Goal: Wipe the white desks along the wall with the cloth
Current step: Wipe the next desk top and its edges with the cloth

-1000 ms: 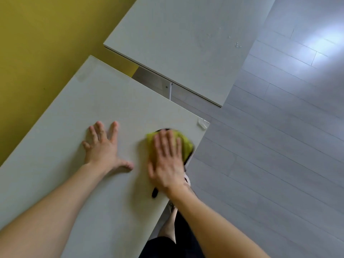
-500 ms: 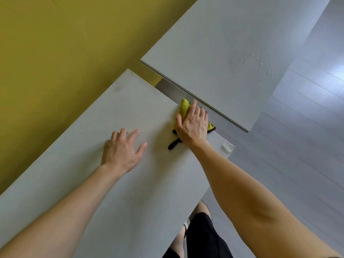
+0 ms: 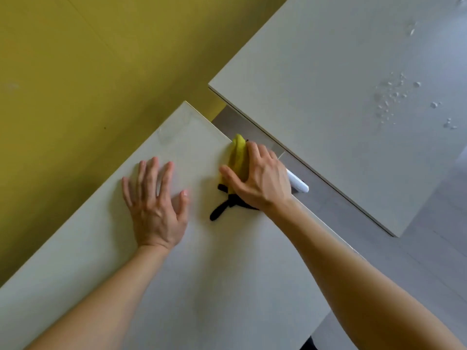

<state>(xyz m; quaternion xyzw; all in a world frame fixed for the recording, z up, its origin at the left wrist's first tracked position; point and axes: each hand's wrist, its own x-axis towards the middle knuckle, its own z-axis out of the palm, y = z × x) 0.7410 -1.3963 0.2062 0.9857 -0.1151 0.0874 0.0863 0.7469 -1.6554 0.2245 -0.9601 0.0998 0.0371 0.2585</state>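
Head view, looking down.

Near worktop (image 3: 214, 286): white, runs from 7 o'clock in the frame up to its end edge near centre. Long side against the yellow wall (image 3: 88, 72), which fills the 9 to 11 o'clock part.

Far worktop (image 3: 316, 97): white, at 1 o'clock, apart from the near one. A narrow gap between them shows grey floor (image 3: 442, 210); the floor also fills the 3 to 4 o'clock area.

Water droplets (image 3: 389, 97): scattered patch on the far worktop, at 2 o'clock in the frame. A few single drops lie beyond the main cluster, toward 3 o'clock.

Left hand (image 3: 156, 205): palm down, flat on the near worktop, fingers straight and spread, thumb out to the side. It holds nothing.

Right hand (image 3: 260, 178): at 2 o'clock from the left hand, palm down on top of the cloth, pressing it against the worktop. Fingers lie over the cloth toward the end edge, thumb splayed on the bare surface beside it. No pinch seen; fingertips are foreshortened, so their exact bend is unclear.

Cloth (image 3: 238, 157): yellow, bunched, at the near worktop's end edge, mostly covered by the right hand. Yellow shows between thumb and forefinger and past the fingertips at 12 o'clock. A black loop (image 3: 222, 210) trails out from under the hand at 7 o'clock, lying flat on the worktop.

White plastic piece (image 3: 298, 184): on the near worktop's corner, at 3 o'clock from the right hand, partly hidden by it. Type not identifiable.
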